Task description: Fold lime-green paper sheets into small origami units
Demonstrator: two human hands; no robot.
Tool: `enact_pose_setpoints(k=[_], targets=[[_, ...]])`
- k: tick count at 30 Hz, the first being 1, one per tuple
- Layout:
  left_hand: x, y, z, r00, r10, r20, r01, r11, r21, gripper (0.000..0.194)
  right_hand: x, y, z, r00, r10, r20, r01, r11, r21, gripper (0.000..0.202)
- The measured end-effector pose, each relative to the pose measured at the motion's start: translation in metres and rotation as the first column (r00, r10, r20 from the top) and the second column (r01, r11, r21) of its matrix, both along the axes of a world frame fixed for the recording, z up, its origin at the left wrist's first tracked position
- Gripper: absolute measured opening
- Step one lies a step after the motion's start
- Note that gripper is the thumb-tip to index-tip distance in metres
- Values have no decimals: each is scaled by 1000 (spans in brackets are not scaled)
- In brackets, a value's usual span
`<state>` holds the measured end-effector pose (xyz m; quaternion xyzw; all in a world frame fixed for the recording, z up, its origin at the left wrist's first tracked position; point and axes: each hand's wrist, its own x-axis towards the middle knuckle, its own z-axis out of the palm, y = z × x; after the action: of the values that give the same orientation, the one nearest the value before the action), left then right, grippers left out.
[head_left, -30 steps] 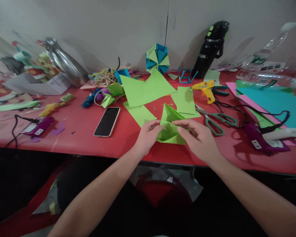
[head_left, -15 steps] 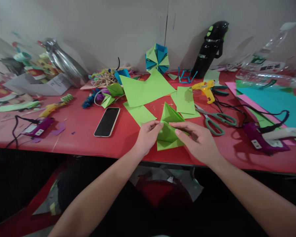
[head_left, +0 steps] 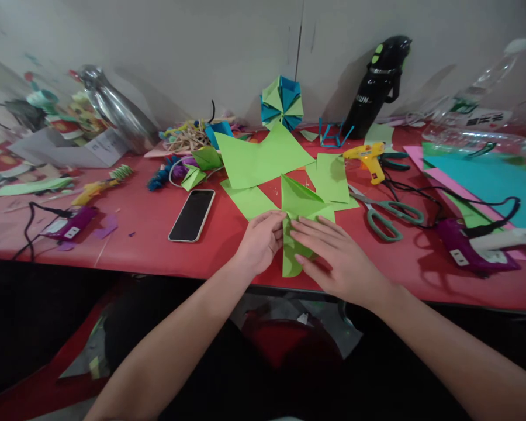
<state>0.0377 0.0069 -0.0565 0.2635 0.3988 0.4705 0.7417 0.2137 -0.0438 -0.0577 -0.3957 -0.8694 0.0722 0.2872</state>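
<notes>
A folded piece of light green paper [head_left: 298, 206] lies on the red table [head_left: 149, 245] near its front edge. My left hand [head_left: 261, 240] pinches the paper's left edge between thumb and fingers. My right hand [head_left: 335, 257] lies flat on top of the fold, fingers stretched out and pressing it down against the table. The lower part of the paper is partly hidden under my right palm.
More green sheets [head_left: 258, 158] lie just behind. A black phone [head_left: 191, 215] rests to the left, green-handled scissors [head_left: 383, 216] and a yellow glue gun [head_left: 368, 159] to the right. A green-blue paper star [head_left: 282, 103] and black bottle [head_left: 374, 82] stand by the wall. Purple tool [head_left: 469, 248] with cord far right.
The green paper was lifted and held between both hands; now it is folded over and flat on the table, and my right hand has spread out on top of it.
</notes>
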Motion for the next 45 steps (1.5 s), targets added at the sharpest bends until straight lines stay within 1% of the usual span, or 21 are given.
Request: enact_pose_setpoints(k=[2,6,11,14,17,20,22,24,26,28,31,34,36,37,39,40,41,43,44,45], targets=[[0,0,0,1000,19,10,-19,1000,-5,12,-1,0,1,1000,-1,20,1,1000,5,43],[1,0,0,1000,15,-8,-14,998,54,18,-1,-1,1,999,-14,30,14,1000,0,44],[2,0,-1,996,38,-85,-26,991,133,26,-1,-2,1,1000,-15,22,15,1000,-25,45],[2,1,-4,982,57,-179,-19,978,208,26,-1,-3,2,1000,-8,28,9,999,-47,46],[0,3,-7,943,101,-316,-5,956,292,25,0,-3,3,998,15,57,-11,998,-67,48],[-3,5,-9,879,185,-440,13,912,410,25,0,-4,4,996,50,73,-44,996,-81,50],[-4,5,-10,836,238,-494,18,888,459,27,-1,-4,4,993,74,90,-67,995,-75,50],[-4,5,-10,809,269,-522,13,880,475,28,-2,-4,3,989,85,119,-78,995,-65,51],[-3,6,-10,801,284,-527,-1,881,472,29,-4,-5,2,985,88,146,-80,995,-59,53],[-3,6,-10,812,280,-512,-12,885,465,28,-5,-5,1,984,84,159,-75,995,-64,55],[-2,6,-9,836,248,-489,2,890,456,26,-5,-5,0,984,78,161,-65,994,-87,56],[-4,7,-9,841,232,-489,26,885,465,25,-4,-5,1,986,91,136,-76,991,-114,55],[-5,8,-9,845,237,-478,26,876,481,24,-4,-6,3,992,103,78,-92,988,-125,53],[-6,9,-9,852,247,-461,14,871,492,24,-4,-7,3,995,99,23,-96,988,-125,50],[-9,12,-9,866,281,-414,-29,854,519,24,-4,-8,5,988,32,-153,-49,993,-109,40],[-10,13,-9,869,303,-391,-55,846,531,25,-3,-8,5,963,-42,-266,14,994,-106,36],[-12,14,-8,868,325,-375,-81,839,538,26,-3,-6,5,913,-136,-384,96,988,-121,33],[-13,15,-7,857,362,-366,-119,831,543,27,-1,-1,5,754,-327,-570,246,945,-217,33],[-13,15,-6,851,379,-363,-135,826,547,28,1,3,4,667,-404,-626,280,915,-291,34],[-12,15,-5,847,394,-357,-149,820,552,28,3,7,3,596,-461,-658,277,886,-371,36]])
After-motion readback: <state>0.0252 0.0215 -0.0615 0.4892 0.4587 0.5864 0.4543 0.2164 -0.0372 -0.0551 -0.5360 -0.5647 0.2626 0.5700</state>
